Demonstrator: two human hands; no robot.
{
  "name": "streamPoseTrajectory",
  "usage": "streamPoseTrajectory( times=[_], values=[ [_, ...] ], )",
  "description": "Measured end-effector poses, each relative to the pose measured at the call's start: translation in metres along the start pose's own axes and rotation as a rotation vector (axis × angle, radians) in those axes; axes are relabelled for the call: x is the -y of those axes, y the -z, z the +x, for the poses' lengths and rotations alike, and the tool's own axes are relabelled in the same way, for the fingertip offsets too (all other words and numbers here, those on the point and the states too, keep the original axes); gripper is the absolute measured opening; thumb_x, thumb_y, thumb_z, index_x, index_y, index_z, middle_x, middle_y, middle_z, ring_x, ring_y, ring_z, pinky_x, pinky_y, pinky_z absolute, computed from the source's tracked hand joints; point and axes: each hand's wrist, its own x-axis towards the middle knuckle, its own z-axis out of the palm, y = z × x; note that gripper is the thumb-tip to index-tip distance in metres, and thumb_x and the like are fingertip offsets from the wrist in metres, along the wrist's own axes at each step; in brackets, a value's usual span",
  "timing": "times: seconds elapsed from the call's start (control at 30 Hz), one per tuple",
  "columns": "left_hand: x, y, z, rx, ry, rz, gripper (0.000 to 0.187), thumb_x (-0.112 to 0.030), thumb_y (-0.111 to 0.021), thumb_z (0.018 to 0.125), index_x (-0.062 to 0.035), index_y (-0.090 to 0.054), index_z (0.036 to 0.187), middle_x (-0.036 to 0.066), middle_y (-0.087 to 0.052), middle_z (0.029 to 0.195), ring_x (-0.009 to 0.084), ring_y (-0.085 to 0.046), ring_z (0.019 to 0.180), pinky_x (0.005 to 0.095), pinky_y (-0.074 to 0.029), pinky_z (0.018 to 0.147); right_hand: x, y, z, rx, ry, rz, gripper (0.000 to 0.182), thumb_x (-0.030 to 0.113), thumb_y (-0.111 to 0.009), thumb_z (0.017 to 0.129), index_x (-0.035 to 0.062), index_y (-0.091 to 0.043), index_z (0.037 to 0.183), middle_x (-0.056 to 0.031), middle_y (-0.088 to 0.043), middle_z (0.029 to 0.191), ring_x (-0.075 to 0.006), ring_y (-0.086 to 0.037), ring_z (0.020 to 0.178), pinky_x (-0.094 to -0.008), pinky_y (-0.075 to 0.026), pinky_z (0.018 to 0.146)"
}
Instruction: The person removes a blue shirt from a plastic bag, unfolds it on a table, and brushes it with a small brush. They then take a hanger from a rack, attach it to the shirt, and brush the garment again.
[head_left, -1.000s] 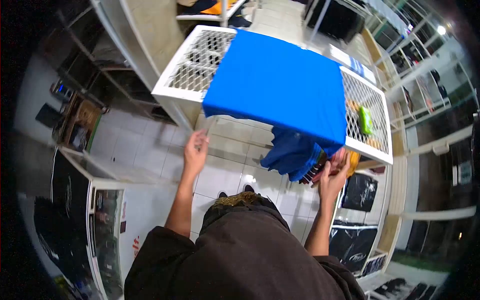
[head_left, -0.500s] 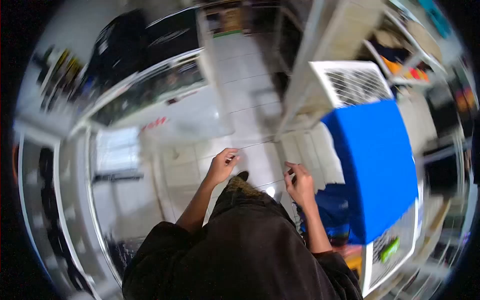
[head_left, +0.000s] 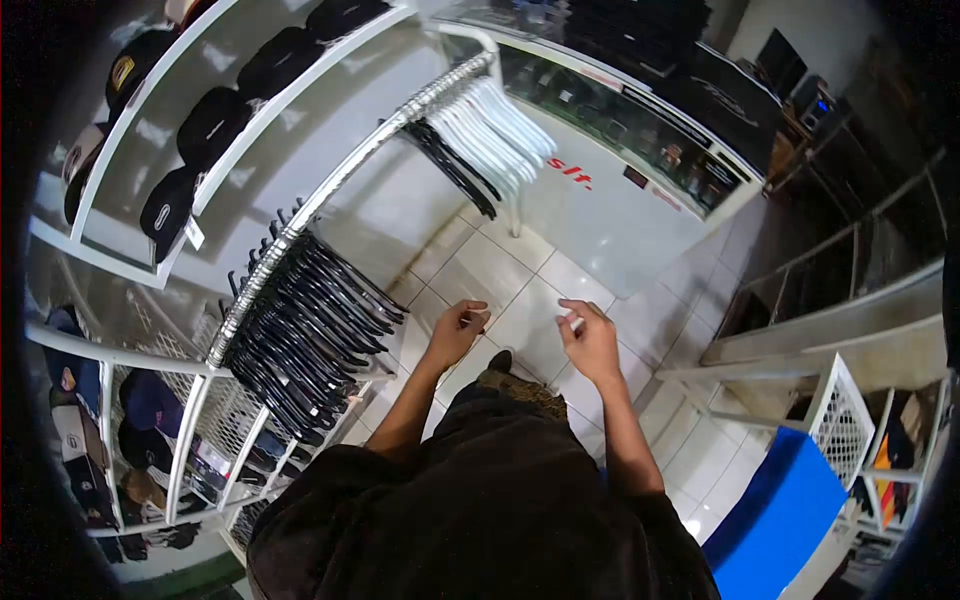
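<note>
My left hand [head_left: 457, 333] hangs in the air before me, fingers loosely curled and apart, with nothing in it. It is nearest to a bunch of black hangers [head_left: 305, 330] on a metal clothes rail [head_left: 335, 185]. More hangers, white ones [head_left: 490, 130], are bunched at the rail's far end beside a few black ones. To the right of the left hand, my right hand [head_left: 590, 340] is also empty above the tiled floor, its thumb and fingers bent but apart. Neither hand touches anything.
White shelves with black caps [head_left: 213, 128] rise at the left. A glass-fronted display counter [head_left: 610, 190] stands ahead. At lower right a blue cloth [head_left: 775, 515] lies near a white mesh panel [head_left: 842, 425]. White floor tiles [head_left: 480, 275] run between them.
My view has swung left, bringing the clothes rail, hangers and caps into sight. The counter and blue cloth have shifted right in view. Both hands stay raised and empty.
</note>
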Motion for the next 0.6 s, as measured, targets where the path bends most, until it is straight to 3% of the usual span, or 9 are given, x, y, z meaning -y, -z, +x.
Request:
streamPoseTrajectory(
  times=[0.07,0.2,0.27,0.3,0.4,0.43,0.6],
  values=[
    [0.002,0.017,0.026,-0.033,-0.08,-0.069,0.033,-0.023,-0.069,0.098,0.0013,-0.067,0.119,0.008,-0.069,0.088,0.0152,-0.066,0.077,0.0302,-0.053,0.071,0.003,-0.031,0.035,0.071,0.049,0.059,0.028,0.011,-0.072,0.088,0.0084,-0.071,0.115,-0.0112,-0.068,0.089,-0.0259,-0.065,0.059,-0.0381,-0.053,0.063],
    [-0.025,0.051,0.104,-0.142,-0.03,-0.105,0.037,-0.027,-0.07,0.097,0.0012,-0.068,0.12,0.008,-0.069,0.09,0.0143,-0.066,0.078,0.0296,-0.053,0.069,0.017,-0.089,0.107,0.097,0.1,0.02,0.027,0.011,-0.071,0.088,0.0082,-0.071,0.114,-0.0121,-0.068,0.094,-0.0273,-0.068,0.067,-0.0385,-0.054,0.067],
    [-0.041,0.069,0.146,-0.208,-0.028,-0.123,0.042,-0.029,-0.07,0.096,0.001,-0.065,0.124,0.008,-0.069,0.092,0.0144,-0.066,0.079,0.0295,-0.053,0.069,0.026,-0.115,0.141,0.012,0.203,0.033,0.027,0.011,-0.071,0.087,0.0079,-0.071,0.115,-0.0133,-0.066,0.098,-0.0288,-0.069,0.076,-0.039,-0.055,0.07],
    [-0.048,0.077,0.166,-0.265,-0.025,-0.136,0.047,-0.031,-0.071,0.096,0.0008,-0.062,0.129,0.008,-0.068,0.093,0.0144,-0.065,0.08,0.0295,-0.053,0.069,0.035,-0.124,0.155,0.039,0.178,0.032,0.031,0.009,-0.072,0.086,0.0083,-0.07,0.117,-0.0145,-0.064,0.104,-0.0321,-0.067,0.091,-0.0409,-0.055,0.079],
    [-0.056,0.089,0.217,-0.392,0.002,-0.289,0.058,-0.036,-0.07,0.095,0.0009,-0.054,0.137,0.009,-0.066,0.103,0.0156,-0.064,0.084,0.0304,-0.053,0.069,0.046,-0.152,0.189,-0.043,0.276,-0.116,0.035,0.008,-0.072,0.085,0.0079,-0.068,0.119,-0.0153,-0.063,0.108,-0.0351,-0.063,0.1,-0.0428,-0.052,0.088],
    [-0.058,0.092,0.228,-0.38,0.085,-0.358,0.062,-0.037,-0.07,0.095,0.0004,-0.05,0.141,0.009,-0.064,0.112,0.0165,-0.061,0.093,0.0313,-0.052,0.074,0.048,-0.161,0.197,-0.054,0.261,-0.098,0.037,0.01,-0.071,0.084,0.0071,-0.066,0.121,-0.0157,-0.062,0.111,-0.0375,-0.058,0.107,-0.0454,-0.049,0.094],
    [-0.06,0.104,0.238,-0.277,0.105,-0.542,0.056,-0.036,-0.069,0.094,-0.0021,-0.054,0.135,0.009,-0.062,0.119,0.0187,-0.058,0.107,0.0357,-0.05,0.086,0.051,-0.181,0.218,-0.103,0.304,-0.258,0.037,0.015,-0.069,0.088,0.006,-0.065,0.123,-0.0157,-0.062,0.11,-0.0366,-0.058,0.106,-0.0462,-0.047,0.092]
  ],
)
